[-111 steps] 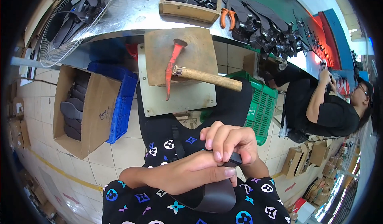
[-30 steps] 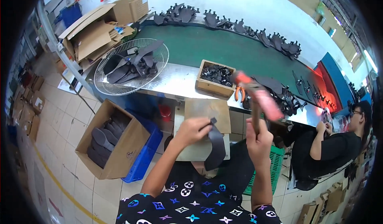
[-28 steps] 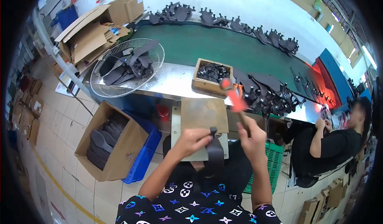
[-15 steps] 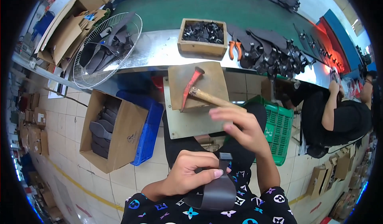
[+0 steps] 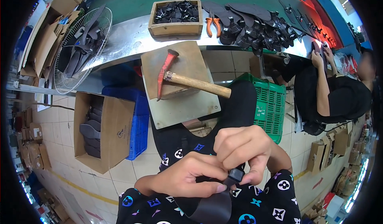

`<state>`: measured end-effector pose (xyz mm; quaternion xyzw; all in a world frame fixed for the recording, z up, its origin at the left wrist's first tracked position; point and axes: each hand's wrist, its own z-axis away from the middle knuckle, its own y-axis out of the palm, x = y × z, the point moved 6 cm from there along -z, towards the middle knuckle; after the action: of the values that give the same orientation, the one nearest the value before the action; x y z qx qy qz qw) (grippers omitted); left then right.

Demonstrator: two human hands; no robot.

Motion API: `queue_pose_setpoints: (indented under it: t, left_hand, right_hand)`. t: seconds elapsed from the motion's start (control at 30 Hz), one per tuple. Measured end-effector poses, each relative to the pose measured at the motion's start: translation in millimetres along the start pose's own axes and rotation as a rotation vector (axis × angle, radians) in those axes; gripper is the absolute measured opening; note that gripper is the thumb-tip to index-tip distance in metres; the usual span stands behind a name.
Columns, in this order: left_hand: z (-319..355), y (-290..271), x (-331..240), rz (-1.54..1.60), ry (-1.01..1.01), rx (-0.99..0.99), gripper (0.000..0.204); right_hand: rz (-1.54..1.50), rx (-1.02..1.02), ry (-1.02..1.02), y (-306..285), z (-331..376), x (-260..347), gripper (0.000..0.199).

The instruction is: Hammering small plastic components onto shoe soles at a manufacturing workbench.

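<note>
In my lap, a dark brown sandal upper [image 5: 213, 209] with a wide smooth band narrows to a strap. My left hand [image 5: 191, 176] is closed on this strap, its thumb pressed along it. A small black square piece [image 5: 236, 175] sits at the strap's end. My right hand [image 5: 245, 150] pinches around that piece, thumb on one side and curled fingers above. The fingers hide part of the strap. In front, a hammer [image 5: 197, 83] with a red head and wooden handle lies across a brown block [image 5: 185, 54] on a pale board [image 5: 175, 114].
On the bench stands a wooden box [image 5: 175, 29] of small black clips, beside orange-handled pliers [image 5: 213, 26] and a pile of dark sandal parts [image 5: 255, 32]. A wire basket [image 5: 60, 78] is left. A carton [image 5: 115, 134] and green crate [image 5: 269, 108] flank me. Another person [image 5: 335, 88] works at right.
My right hand has come down from near the hammer handle to the strap end and closed there. The view has shifted, and the sandal upper is now tilted.
</note>
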<state>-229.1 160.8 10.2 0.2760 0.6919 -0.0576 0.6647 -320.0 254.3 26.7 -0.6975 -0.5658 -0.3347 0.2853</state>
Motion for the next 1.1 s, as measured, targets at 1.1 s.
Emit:
queue_pose_setpoints:
  t: [1.1]
  left_hand:
    - [-115,-9,6,-1.024,0.348,-0.506,0.067]
  right_hand:
    - [0.167,-1.232,0.409,-54,180,33,0.029]
